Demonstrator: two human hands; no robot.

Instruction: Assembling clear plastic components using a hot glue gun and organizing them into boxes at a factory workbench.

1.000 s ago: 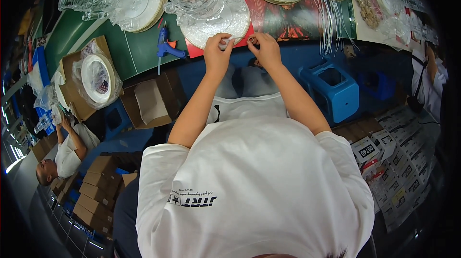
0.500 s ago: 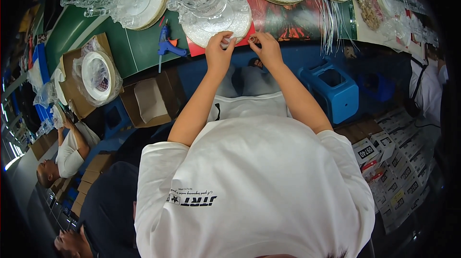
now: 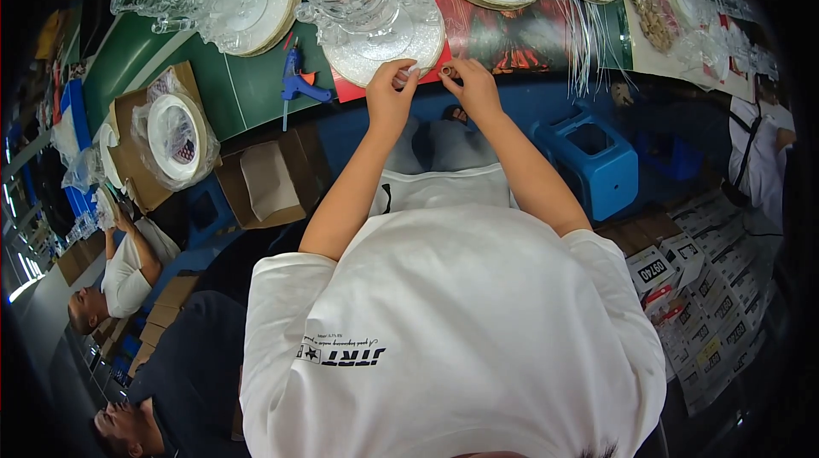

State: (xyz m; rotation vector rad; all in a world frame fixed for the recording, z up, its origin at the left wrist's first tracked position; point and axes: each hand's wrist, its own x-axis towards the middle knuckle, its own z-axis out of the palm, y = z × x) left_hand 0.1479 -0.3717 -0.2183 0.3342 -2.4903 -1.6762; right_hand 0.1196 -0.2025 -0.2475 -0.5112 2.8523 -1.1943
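Our hands meet at the near edge of the counter (image 3: 256, 91).
Left hand (image 3: 388, 87) pinches a small clear piece (image 3: 406, 76); right hand (image 3: 472, 84) pinches a small ring (image 3: 445, 71), beside the round white base (image 3: 388, 40).

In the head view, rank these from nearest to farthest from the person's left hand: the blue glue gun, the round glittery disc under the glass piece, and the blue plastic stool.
From the left hand:
1. Glittery disc, just above the fingertips on the table.
2. Blue glue gun, to the left on the green surface.
3. Blue plastic stool, off to the right, below the table edge.

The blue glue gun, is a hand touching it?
Apart. The head view shows the blue glue gun lying alone on the green table, left of the left hand.
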